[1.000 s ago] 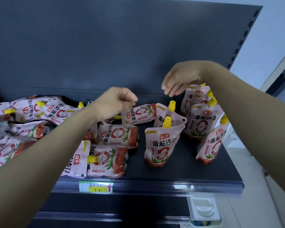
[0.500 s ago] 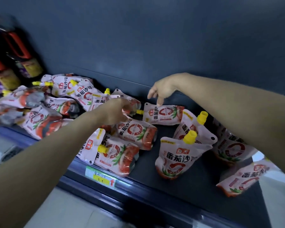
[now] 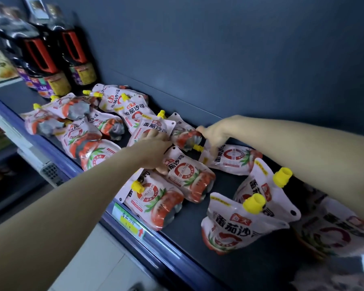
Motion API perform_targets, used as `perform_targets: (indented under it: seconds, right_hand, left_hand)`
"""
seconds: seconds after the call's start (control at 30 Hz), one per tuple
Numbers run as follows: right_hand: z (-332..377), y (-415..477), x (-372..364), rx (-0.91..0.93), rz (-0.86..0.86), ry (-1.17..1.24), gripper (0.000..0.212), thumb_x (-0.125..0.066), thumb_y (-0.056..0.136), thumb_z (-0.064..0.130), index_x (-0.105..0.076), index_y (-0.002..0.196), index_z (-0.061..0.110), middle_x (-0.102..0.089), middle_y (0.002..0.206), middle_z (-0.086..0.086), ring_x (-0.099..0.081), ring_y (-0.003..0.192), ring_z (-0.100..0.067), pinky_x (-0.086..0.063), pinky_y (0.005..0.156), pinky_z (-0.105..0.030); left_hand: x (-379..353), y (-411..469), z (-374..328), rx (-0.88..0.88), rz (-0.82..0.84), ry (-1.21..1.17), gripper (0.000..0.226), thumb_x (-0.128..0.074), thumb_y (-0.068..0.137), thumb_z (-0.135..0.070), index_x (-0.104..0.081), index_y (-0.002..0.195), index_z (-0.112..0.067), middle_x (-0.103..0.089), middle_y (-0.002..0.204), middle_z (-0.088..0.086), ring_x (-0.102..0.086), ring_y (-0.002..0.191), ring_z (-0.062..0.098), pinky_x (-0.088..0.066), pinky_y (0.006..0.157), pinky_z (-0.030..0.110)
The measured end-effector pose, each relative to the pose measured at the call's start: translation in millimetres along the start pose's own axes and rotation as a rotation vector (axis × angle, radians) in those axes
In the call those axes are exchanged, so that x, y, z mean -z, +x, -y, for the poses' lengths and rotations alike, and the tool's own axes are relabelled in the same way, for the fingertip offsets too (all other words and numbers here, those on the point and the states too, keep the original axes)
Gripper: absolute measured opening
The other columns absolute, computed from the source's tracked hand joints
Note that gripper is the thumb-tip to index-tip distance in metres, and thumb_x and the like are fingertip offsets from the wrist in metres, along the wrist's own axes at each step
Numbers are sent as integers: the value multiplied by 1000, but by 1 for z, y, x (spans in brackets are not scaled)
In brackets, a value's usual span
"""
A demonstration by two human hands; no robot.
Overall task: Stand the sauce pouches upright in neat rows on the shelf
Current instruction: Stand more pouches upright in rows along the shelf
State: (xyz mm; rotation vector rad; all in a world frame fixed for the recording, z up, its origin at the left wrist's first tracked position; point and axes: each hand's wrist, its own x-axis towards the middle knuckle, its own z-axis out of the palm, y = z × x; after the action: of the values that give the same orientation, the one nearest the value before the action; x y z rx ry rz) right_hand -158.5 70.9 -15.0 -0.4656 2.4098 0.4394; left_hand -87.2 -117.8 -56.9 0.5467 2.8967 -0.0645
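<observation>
White-and-red sauce pouches with yellow caps cover the dark shelf. Several lie flat in a heap on the left. Two stand upright at the right front and just behind it, with more upright ones blurred under my right forearm. My left hand is curled down onto the flat pouches in the middle, its thumb at the top edge of one pouch. My right hand closes over the spout corner of a flat pouch by the back panel.
Tall dark bottles with red handles stand at the shelf's far left end. The grey back panel rises right behind the pouches. A green-and-yellow price tag sits on the blue front rail. Pale floor lies below.
Both hands have dropped from above the pouches onto the flat ones in the middle. The right hand moved left from the upright group. My view swung left, bringing the bottles into sight.
</observation>
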Motion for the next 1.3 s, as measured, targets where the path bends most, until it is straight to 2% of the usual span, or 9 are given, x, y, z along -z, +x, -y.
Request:
perform_targets:
  seconds: [0.17,0.33,0.5,0.6,0.7,1.0,1.07,1.17,1.3]
  right_hand:
    - [-5,3,-11,46,-100,-11,110,-84,67,33,-8,145,14,-43,140,-13,-51,122,-32,-46,99,-45]
    - [-4,-3,-12,49,-189,-25,92,-84,67,31,-25,135,7,-54,124,-15,-59,107,-30,-51,83,-35]
    - [-9,-15,-8,74,-196,-3,43,-81,71,30,-58,97,4,-59,85,-8,-56,76,-23,-43,55,-26]
    - [-17,-24,-4,94,-191,60,24,-79,73,21,-68,85,4,-58,78,-6,-51,71,-21,-35,49,-23]
    - [-23,-35,-1,93,-231,121,24,-78,75,16,-57,65,13,-56,73,-4,-50,71,-21,-35,52,-24]
    - [-40,-76,-4,2,-393,319,30,-69,80,4,-49,62,16,-47,64,5,-47,71,-20,-32,49,-24]
    - [-45,-89,-7,-34,-442,397,12,-64,81,-2,-60,77,9,-50,66,5,-46,66,-17,-34,45,-20]
    - [-51,-107,-13,-117,-473,423,21,-51,81,-9,-64,98,-5,-51,76,-6,-40,68,-18,-28,47,-23]
    - [-57,-123,-21,-263,-505,405,20,-46,81,-9,-63,92,-10,-47,78,-12,-38,72,-21,-23,47,-24]
  left_hand:
    - [2,8,-2,34,26,-3,96,-79,55,-52,-37,138,-27,-29,140,4,-19,128,31,-20,108,49]
    - [3,14,-5,71,63,-28,63,-79,59,-47,-62,115,-24,-30,136,5,-17,127,33,-19,107,48]
    - [4,19,-7,90,111,32,68,-68,68,-56,-60,121,-14,-29,142,9,-16,131,36,-12,114,51]
    - [1,20,-5,104,139,86,81,-63,70,-62,-49,131,-10,-23,148,11,-11,136,38,-6,116,53]
    - [1,23,-3,134,163,36,81,-66,67,-62,-52,128,-11,-19,150,12,-6,137,41,-6,116,55]
    - [-2,28,-7,118,104,-28,70,-74,61,-58,-59,117,-19,-31,143,13,-16,134,38,-12,113,51]
    - [6,26,-11,98,75,-106,49,-73,65,-53,-64,95,-14,-48,122,15,-31,123,34,-25,105,46]
    - [27,21,-21,26,21,-312,33,-79,66,-37,-61,77,-12,-58,89,7,-50,89,23,-41,75,30]
    - [64,17,-39,-111,-79,-357,36,-79,65,-23,-44,59,-21,-46,61,-5,-44,64,19,-31,49,25]
